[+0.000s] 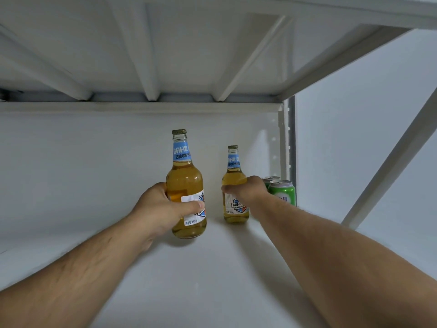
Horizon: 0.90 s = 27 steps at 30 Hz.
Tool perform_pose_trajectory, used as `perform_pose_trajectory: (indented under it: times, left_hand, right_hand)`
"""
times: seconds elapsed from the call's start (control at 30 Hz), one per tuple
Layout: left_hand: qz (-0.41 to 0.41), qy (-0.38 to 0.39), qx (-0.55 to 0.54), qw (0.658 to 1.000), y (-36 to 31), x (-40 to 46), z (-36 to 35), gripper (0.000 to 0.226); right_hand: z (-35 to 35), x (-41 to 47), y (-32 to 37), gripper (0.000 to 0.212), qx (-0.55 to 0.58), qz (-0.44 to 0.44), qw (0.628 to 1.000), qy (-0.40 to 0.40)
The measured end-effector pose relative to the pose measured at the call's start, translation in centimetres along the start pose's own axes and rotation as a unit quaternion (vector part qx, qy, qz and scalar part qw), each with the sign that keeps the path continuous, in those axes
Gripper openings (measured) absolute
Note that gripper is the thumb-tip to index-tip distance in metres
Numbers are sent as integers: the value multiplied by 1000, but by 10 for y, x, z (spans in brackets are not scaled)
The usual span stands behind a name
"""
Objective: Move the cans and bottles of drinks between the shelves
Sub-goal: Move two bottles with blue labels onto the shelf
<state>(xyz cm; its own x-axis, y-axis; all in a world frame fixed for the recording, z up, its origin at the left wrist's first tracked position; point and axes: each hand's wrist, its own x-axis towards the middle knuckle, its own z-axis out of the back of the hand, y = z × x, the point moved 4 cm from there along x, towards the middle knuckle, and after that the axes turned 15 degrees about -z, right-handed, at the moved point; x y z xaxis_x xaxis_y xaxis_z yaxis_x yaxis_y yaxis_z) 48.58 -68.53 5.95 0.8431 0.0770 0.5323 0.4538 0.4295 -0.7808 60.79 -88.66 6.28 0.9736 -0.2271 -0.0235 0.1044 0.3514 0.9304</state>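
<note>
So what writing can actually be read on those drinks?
"BAHE": blue neck label of the near bottle, held in the left hand.
"450ml": its lower label.
"BAHE": shield label of the far bottle, held in the right hand.
Chinese characters and the green cans' white lettering: too blurred to read.

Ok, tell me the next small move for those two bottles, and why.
Probably lift both straight up a little: the left hand grips the nearer bottle and the right hand grips the farther bottle; both stand upright on the shelf, the green cans close beside.
</note>
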Motion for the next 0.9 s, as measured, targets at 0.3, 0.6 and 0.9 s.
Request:
perform_pose_trajectory:
  times: [0.3,0.6,0.9]
  left_hand:
    - [2,4,-8,1000,3,-3,-5,46]
    - [9,4,-7,1000,-2,-5,-16,52]
    - [-17,20,-9,1000,-24,13,-37,47]
  right_hand:
    - [3,0,-3,58,-3,-4,1000,26]
    - [20,-29,5,39,-70,18,997,25]
    - [85,-76,24,56,-81,80,993,-19]
